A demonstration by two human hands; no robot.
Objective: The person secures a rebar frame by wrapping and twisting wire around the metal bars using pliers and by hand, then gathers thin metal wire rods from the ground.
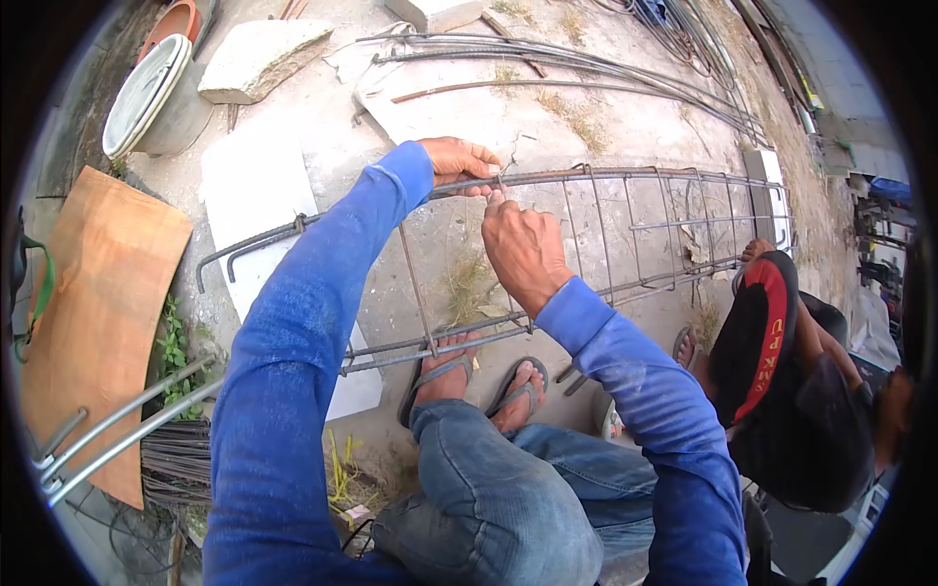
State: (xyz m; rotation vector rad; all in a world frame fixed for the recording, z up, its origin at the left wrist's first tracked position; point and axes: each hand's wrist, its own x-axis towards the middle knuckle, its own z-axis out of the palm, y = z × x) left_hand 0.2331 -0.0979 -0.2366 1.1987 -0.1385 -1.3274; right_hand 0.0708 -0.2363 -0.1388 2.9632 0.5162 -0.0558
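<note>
A long rebar cage (635, 174), made of steel bars joined by thin square stirrups, stretches across in front of me. My left hand (457, 164) is closed around the upper bar, fingertips at the joint with a stirrup. Just below that joint, my right hand (526, 246) pinches with thumb and forefinger at a thin tie wire (512, 151), whose loose ends stick up above the bar. The part of the wire between the right fingertips is hidden. Both my sleeves are blue, and my sandaled feet (445, 376) stand by the lower bars.
Another person (782, 381) in dark clothing crouches at the right, one hand near the cage's far end. Loose bars (547, 54) lie beyond. At the left are a stone block (262, 61), buckets (151, 93), a plywood sheet (98, 322) and a wire bundle (176, 459).
</note>
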